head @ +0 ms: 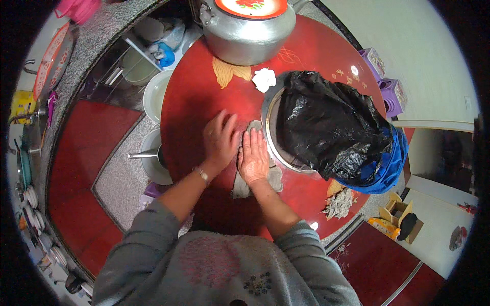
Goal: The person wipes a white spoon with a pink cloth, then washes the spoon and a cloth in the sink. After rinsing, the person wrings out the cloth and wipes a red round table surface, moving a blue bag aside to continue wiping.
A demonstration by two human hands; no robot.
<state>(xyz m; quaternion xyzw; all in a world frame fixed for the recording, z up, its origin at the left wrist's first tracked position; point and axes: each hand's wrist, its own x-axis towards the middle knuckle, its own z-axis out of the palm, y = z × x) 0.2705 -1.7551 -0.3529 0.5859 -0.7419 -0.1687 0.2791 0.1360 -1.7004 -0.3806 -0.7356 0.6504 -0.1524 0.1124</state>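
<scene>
My right hand (254, 157) lies flat, palm down, on a limp grey piece that looks like cloth (242, 186). Part of that grey piece shows beyond my fingertips, and the rest spreads out below my palm and wrist. Just left of it, my left hand (221, 139) is blurred, with its fingers apart and nothing visible in it. Both are over a round red table (191, 111). To the right, a black plastic bag (329, 126) covers much of a round, metal-rimmed object (270, 132), whose contents are hidden.
A large metal kettle (249, 42) stands at the table's far side, near a crumpled white tissue (264, 79). A blue bag (396, 164) hangs over the right edge. A grey shredded bundle (340, 203) lies front right. White basins (152, 95) sit beyond the left edge.
</scene>
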